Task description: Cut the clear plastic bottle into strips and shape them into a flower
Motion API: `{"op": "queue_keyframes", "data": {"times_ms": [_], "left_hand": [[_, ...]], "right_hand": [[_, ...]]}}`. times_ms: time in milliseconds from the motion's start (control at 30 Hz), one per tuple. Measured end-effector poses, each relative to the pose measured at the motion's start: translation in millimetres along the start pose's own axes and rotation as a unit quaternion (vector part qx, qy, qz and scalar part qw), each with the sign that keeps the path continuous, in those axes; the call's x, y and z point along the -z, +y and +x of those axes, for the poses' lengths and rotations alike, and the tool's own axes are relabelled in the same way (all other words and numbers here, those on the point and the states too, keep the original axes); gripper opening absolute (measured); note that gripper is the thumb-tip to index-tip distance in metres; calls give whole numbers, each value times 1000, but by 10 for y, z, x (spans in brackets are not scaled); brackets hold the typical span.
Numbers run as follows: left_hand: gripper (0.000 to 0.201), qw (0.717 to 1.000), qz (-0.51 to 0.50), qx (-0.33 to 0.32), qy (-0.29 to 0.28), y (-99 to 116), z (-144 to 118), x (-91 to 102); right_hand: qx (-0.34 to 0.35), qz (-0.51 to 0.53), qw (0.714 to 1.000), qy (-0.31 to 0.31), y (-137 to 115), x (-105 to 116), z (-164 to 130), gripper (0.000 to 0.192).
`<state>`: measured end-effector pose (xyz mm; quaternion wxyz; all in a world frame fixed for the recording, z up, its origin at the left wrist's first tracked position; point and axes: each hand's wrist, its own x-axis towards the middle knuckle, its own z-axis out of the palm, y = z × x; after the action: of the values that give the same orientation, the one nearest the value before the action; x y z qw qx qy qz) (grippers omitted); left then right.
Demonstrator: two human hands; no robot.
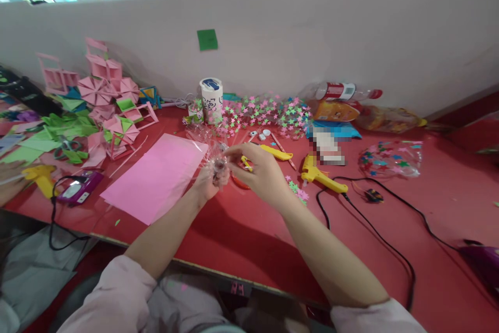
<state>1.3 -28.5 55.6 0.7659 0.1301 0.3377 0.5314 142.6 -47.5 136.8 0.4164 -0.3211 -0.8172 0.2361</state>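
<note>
Left hand [206,183] gripping clear cellophane bundle [218,165] above red table [249,234]; right hand [260,173] pinching its top. Pink sheet [158,177] just left; yellow glue gun [317,174], black cord [374,234] right

Taking the pink sheet [158,177] as landmark: the red table [249,239] lies bare toward the near edge, to the sheet's right — open room under both forearms. Left of the sheet, a purple device [80,189] and its black cord [54,224] block the way. Behind it, paper models [105,99] crowd the surface. Far right of it, a yellow glue gun [322,176] and looping black cable [382,229] cross the table — a snag.
</note>
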Motion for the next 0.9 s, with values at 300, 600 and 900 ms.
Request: {"op": "queue_keyframes", "data": {"times_ms": [300,600,900], "left_hand": [[41,1000,-13,24,8,28,29,16],[45,999,14,27,-22,61,20,11],[39,999,-14,34,-6,39,27,12]], "right_hand": [[61,-60,996,-15,44,12,17,19],[59,-66,996,-17,78,27,15,17],[51,-48,997,-13,59,31,6,17]]}}
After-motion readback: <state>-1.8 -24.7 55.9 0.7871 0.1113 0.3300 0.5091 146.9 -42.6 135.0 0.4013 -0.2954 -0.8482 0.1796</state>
